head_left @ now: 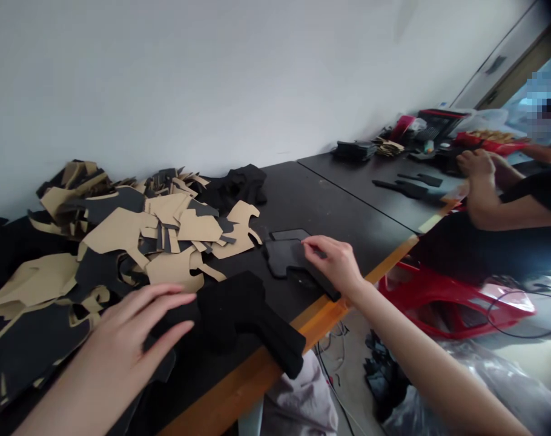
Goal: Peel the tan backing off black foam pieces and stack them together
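My left hand [143, 324] is at the lower left, its thumb and fingers apart beside a thick black shaped piece [232, 303]. That piece has a broad body and a narrow arm that reaches over the table's front edge. Further right, my right hand [334, 260] has thumb and forefinger pinched at the upper corner of a flat dark piece with a raised rim [284, 257]. A similar flat piece [291, 234] shows partly behind it. My right palm hides some of the narrow arm of the front piece.
Tan and black cut foam-like scraps [116, 233] heap along the wall on the left. A co-worker's hands [478, 163] work at the far right, near narrow black pieces [402, 189]. Below the wooden table edge [323, 318] are a red plastic shell [434, 303], cables and clear plastic bags.
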Tool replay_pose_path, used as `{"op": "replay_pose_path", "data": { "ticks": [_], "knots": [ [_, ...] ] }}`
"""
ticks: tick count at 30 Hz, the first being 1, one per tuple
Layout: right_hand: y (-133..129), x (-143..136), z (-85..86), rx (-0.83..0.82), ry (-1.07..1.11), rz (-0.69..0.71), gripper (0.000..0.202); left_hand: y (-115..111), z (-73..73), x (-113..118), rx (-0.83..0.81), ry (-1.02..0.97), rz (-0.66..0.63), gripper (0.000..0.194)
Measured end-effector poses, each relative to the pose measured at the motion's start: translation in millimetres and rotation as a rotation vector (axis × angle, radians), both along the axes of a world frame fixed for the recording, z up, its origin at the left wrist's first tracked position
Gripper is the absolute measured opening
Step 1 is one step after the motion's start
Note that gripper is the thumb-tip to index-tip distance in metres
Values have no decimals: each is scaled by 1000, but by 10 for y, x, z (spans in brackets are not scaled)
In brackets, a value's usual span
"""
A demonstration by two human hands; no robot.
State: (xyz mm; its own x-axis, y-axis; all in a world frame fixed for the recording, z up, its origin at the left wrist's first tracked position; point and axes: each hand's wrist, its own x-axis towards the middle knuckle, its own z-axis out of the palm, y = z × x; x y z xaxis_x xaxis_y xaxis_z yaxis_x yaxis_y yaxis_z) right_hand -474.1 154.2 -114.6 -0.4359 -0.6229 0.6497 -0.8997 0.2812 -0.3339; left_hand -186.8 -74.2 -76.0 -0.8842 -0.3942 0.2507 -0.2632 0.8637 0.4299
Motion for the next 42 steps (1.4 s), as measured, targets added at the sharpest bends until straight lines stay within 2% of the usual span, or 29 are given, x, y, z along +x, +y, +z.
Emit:
{"op": "replay_pose_path", "data": {
  "ticks": [4,6,8,11,14,16,19,21,24,29,33,37,42],
  "knots": [
    [-26,26,-119,149,-45,149,23,321,166,-614,-85,-81,-254,23],
    [-64,67,-180,220,-44,248,24,396,209,-861,-116,-121,-323,26],
    [-116,102,-224,262,-32,327,30,431,223,-1034,-138,-118,-354,26],
    [-180,113,-241,243,-19,370,22,445,198,-1165,-143,-115,-373,23],
    [-164,136,-164,128,-24,342,21,452,167,-1210,-128,-82,-369,23],
    [-102,217,-52,3,-38,282,23,480,178,-1225,-128,38,-362,27],
    [24,438,167,-193,-74,174,23,582,272,-1234,-127,264,-395,39],
    [104,597,299,-298,-143,151,19,680,373,-1223,-113,331,-428,31],
    [203,761,417,-387,-313,164,15,828,527,-1165,-70,318,-442,14],
    [311,872,493,-446,-437,197,26,983,657,-1006,67,222,-384,11],
    [334,932,568,-472,-391,196,12,1032,686,-928,143,170,-348,12],
    [319,960,598,-485,-515,230,12,1063,732,-922,176,146,-347,10],
    [337,991,607,-331,-760,333,11,1069,720,-880,194,94,-353,14]
  ]
}}
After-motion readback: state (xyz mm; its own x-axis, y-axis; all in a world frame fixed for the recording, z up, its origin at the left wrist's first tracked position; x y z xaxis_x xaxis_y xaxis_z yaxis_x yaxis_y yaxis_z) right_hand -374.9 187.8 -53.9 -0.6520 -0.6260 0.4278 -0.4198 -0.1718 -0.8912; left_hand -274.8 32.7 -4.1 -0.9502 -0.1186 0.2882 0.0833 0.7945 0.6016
